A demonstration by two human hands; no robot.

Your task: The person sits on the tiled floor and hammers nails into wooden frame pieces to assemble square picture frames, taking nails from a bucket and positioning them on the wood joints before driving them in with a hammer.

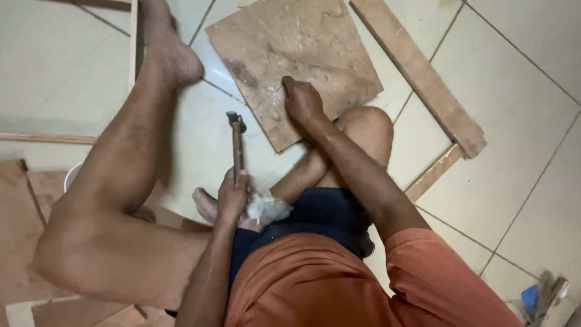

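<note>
I sit on a tiled floor. My left hand (pixel 233 195) grips the wooden handle of a hammer (pixel 236 145), whose metal head points away from me just left of a brown plywood sheet (pixel 302 42). My right hand (pixel 301 100) rests with its fingers closed on the near edge of that sheet. The sheet lies flat on the tiles in front of my bent right knee (pixel 366 127). My left leg (pixel 139 139) stretches out to the left of the hammer. A crumpled white rag or bag (pixel 267 209) lies by my left wrist.
A long wooden batten (pixel 417 72) lies diagonally to the right of the sheet, with a shorter strip (pixel 433 172) meeting its end. Thin slats (pixel 48 138) and brown board pieces (pixel 18 218) lie at the left. A blue object and scraps (pixel 535 298) sit at the bottom right.
</note>
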